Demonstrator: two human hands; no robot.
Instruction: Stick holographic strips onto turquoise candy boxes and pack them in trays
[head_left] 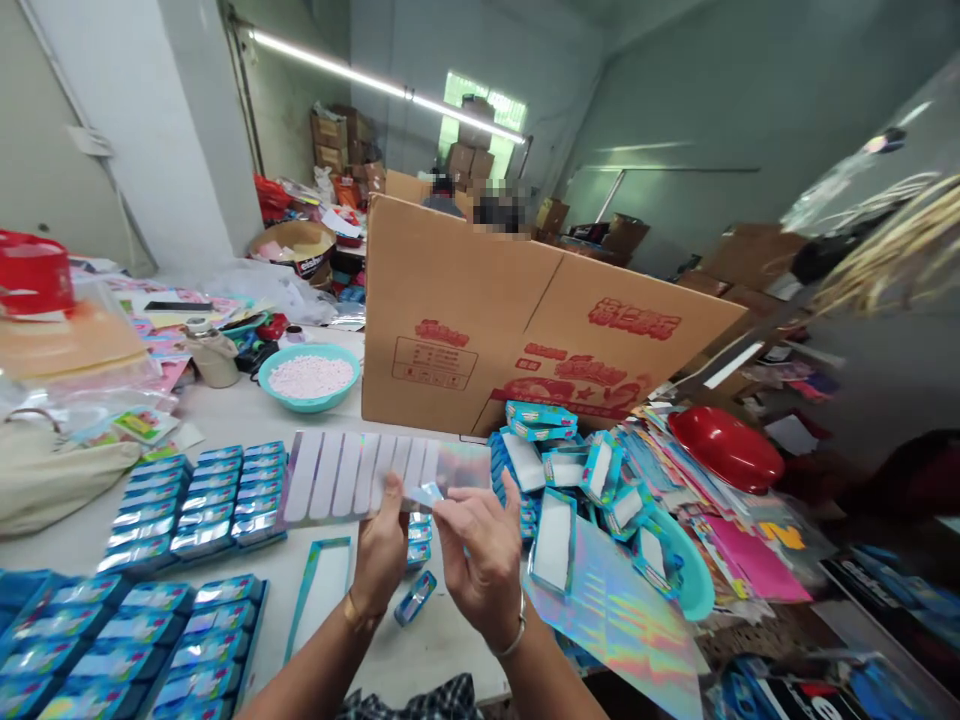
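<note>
My left hand (381, 550) grips the lower edge of a holographic sticker sheet (465, 465) with its thumb on top. Long whitish strips run across the sheet's left and middle, while its right part is bare and shiny. My right hand (484, 560) is closed in a pinch on a small shiny strip (426, 494) at the sheet's lower edge; whether it is fully off the sheet I cannot tell. Below the hands lies a small blue box (415, 598) with a shiny top. More blue boxes show partly between my hands. An open blue box frame (319, 595) lies left of my left wrist.
Rows of small blue boxes (206, 500) stand at left, more (127, 640) nearer. A teal bowl of pale beads (307, 405) sits behind. A large carton (465, 290) blocks the far side. At right are piled blue boxes (555, 540), a holographic sheet (622, 620) and a red basin (724, 447).
</note>
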